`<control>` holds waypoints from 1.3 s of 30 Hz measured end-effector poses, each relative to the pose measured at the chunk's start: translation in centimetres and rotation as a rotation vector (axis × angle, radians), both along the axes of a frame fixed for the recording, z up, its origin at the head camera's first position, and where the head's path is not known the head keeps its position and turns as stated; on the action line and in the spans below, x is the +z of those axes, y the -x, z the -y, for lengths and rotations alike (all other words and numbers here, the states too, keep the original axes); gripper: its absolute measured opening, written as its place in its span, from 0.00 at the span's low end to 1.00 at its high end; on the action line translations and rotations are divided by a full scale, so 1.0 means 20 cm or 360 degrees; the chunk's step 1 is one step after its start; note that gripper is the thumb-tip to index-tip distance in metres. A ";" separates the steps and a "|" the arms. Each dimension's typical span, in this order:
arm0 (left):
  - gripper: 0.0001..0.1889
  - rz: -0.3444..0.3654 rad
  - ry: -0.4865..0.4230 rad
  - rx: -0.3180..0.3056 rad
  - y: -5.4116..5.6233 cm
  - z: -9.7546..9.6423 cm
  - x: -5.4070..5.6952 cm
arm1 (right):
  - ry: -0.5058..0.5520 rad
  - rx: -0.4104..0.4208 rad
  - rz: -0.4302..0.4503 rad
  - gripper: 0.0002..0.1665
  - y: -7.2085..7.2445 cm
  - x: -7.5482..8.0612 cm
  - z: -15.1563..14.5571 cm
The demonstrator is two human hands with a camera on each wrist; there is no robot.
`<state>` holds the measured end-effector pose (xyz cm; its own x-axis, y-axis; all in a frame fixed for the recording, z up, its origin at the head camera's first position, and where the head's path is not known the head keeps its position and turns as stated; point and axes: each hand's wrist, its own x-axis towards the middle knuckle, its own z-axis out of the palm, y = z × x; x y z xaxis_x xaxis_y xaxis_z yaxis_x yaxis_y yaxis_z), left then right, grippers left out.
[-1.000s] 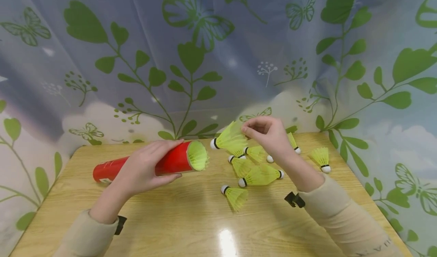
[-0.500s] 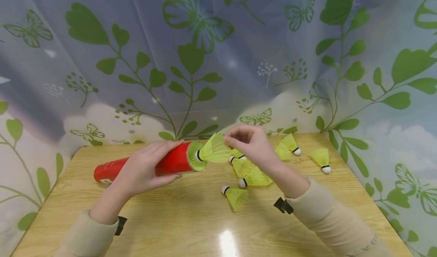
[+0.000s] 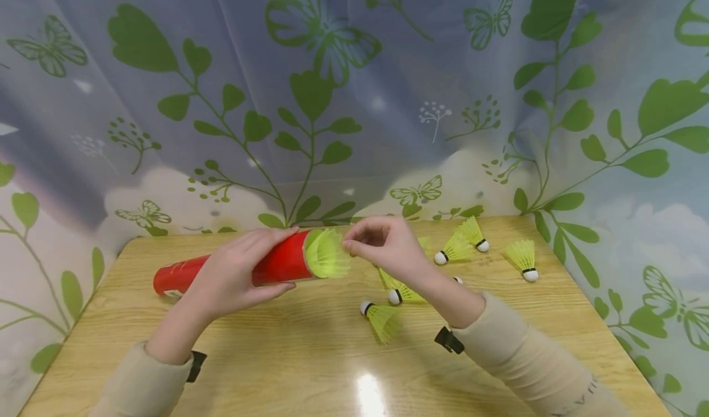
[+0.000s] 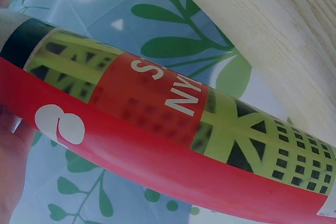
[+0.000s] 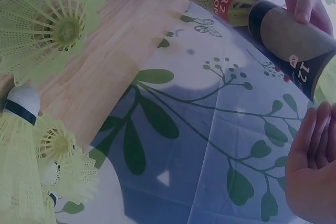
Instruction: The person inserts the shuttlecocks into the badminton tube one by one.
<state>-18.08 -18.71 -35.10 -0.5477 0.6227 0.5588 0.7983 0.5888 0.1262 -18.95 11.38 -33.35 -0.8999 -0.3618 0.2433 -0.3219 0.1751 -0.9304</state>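
My left hand [image 3: 238,275] grips a red shuttlecock tube [image 3: 282,260] round its middle, its mouth facing right. A yellow shuttlecock [image 3: 329,254] sits in that mouth, cork end hidden inside and skirt sticking out. At the skirt's edge, the thumb and fingers of my right hand [image 3: 388,248] pinch it. The left wrist view shows the tube [image 4: 157,108] close up, with a clear window onto stacked yellow skirts. In the right wrist view, my right hand [image 5: 315,171] is curled just below the mouth of the tube [image 5: 294,45].
Several yellow shuttlecocks with white corks lie on the wooden table [image 3: 310,349]. One shuttlecock [image 3: 382,321] is nearest the front, another [image 3: 407,293] lies partly under my right forearm, and one [image 3: 522,258] is far right. A patterned curtain [image 3: 354,128] hangs behind the table.
My right hand has carried the shuttlecock left from above the pile to the tube, and its cork has gone into the mouth. The left hand and tube have hardly moved.
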 end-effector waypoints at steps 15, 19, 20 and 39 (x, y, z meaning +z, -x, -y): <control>0.47 0.0002 0.0005 -0.0005 0.00 -0.01 0.00 | -0.0054 0.0011 -0.0064 0.05 -0.01 -0.02 0.08; 0.47 -0.0008 0.0002 -0.0007 0.00 -0.01 -0.01 | -0.0083 0.0004 -0.0101 0.05 -0.02 -0.02 0.10; 0.47 -0.0012 0.0003 -0.0010 0.00 -0.01 -0.01 | -0.0093 0.0002 -0.0112 0.05 -0.02 -0.02 0.10; 0.47 -0.0021 0.0022 -0.0024 0.01 -0.02 -0.02 | -0.0589 -0.0056 -0.0225 0.06 -0.02 0.10 0.03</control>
